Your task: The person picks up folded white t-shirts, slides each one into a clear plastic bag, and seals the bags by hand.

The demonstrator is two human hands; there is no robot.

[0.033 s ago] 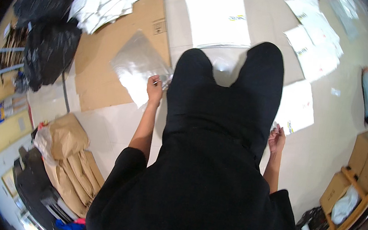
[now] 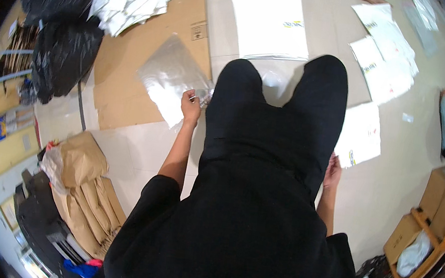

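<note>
Clear plastic bag (image 2: pixel 168 73) slants lengthwise across cardboard sheet (image 2: pixel 117 84) onto floor (image 2: pixel 137 154) | ahead-left of the nearer left hand (image 2: pixel 190 107), fingertips pinching its right-hand corner | right hand (image 2: pixel 333 173) beside flat white printed piece (image 2: pixel 363 135), grip impossible to tell

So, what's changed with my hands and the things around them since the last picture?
The right hand has turned and drawn in closer beside the right thigh, near the corner of the white printed package; whether it grips it, I can't tell. The whole view has shifted slightly. The left hand stays pinched at the clear plastic bag, and the white stack lies as before.
</note>
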